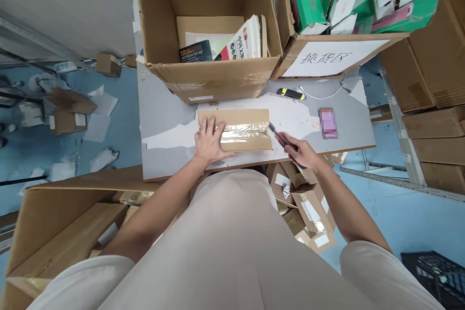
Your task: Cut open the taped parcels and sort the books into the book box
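A flat cardboard box (250, 141) lies on the table in front of me, with shiny clear tape along its middle. My left hand (209, 140) presses on the box's left end, fingers spread. A dark box cutter (284, 139) is gripped in my right hand (303, 154), just off the box's right end. Its tip points toward the taped seam at that edge; whether it touches the tape I cannot tell.
A large open carton (218, 75) holding books stands behind the box. Beside it, another carton (348, 58) is full of green boxes. A yellow-black cutter (291, 93), a white cable (323, 97) and a pixelated pink item (329, 123) lie at right. Several small cartons (308, 208) lie below the table edge.
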### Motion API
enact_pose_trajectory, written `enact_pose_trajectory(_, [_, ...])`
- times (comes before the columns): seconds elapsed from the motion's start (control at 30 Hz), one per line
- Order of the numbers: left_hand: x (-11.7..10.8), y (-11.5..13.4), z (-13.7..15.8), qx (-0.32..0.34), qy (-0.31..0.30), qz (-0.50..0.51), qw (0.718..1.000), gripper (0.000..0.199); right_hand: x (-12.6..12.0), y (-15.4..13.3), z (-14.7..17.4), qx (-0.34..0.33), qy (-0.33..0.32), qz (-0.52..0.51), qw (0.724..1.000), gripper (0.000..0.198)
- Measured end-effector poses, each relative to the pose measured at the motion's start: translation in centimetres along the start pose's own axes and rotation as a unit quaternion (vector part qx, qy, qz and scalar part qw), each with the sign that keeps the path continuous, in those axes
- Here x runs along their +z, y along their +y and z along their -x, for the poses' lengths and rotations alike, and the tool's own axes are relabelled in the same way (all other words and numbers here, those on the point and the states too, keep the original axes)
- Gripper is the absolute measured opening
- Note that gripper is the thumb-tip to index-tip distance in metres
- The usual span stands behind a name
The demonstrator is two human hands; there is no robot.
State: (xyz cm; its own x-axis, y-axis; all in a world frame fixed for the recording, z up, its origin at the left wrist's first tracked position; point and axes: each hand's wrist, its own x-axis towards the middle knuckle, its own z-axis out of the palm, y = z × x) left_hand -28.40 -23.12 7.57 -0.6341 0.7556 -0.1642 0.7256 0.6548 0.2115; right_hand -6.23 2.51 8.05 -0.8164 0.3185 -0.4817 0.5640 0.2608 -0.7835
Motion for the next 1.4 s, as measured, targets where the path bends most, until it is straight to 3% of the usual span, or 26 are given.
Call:
enact_pose_trajectory(0.37, [-0.1, -0.2, 0.0, 0.002, -0.023, 0.023, 0.999, 0.119, -1.3, -0.6, 3.4, -0.056, -0.021, 0.265, 0.963, 0.056])
enact_pose_trajectory(0.67, [-0.6, -0.1, 0.1, 0.016, -0.039, 0.000, 0.999, 0.120, 1.9, 0.0, 7.2, -0.054, 0.033, 0.268, 0.961, 0.055])
enact_pose_trajectory(0.77, [-0.9, 0.1, -0.1, 0.012, -0.055, -0.017, 0.998, 0.119, 2.3, 0.8, 9.0, -0.057, 0.039, 0.217, 0.974, 0.053])
enact_pose_trajectory(0.87, [-1.1, 1.1, 0.1, -0.011, -0.057, -0.021, 0.998, 0.120, 2.6, 1.4, 10.0, 0.000, 0.113, 0.128, 0.985, 0.057])
enact_pose_trajectory(0.97, [-1.2, 2.3, 1.1, -0.060, -0.043, -0.005, 0.997, 0.120, 3.8, 1.4, 8.4, 0.028, 0.215, -0.023, 0.976, 0.071])
enact_pose_trajectory(1.07, [-1.8, 2.0, 1.8, -0.093, -0.005, 0.032, 0.995, 0.111, 6.1, 0.8, 4.8, 0.003, 0.228, -0.215, 0.950, 0.078])
enact_pose_trajectory(1.2, [-2.7, -2.2, -0.8, -0.110, 0.102, 0.110, 0.983, 0.064, 8.7, -0.4, 0.6, 0.011, 0.276, -0.380, 0.883, 0.052])
enact_pose_trajectory(1.27, [-2.7, -5.0, -2.8, -0.112, 0.069, 0.199, 0.971, 0.050, 9.2, -0.8, -0.4, 0.022, 0.281, -0.431, 0.857, 0.048])
enact_pose_trajectory(1.4, [-1.3, -8.4, -3.5, -0.160, 0.053, 0.321, 0.932, 0.037, 8.5, -1.8, -2.4, 0.001, 0.255, -0.444, 0.859, 0.043])
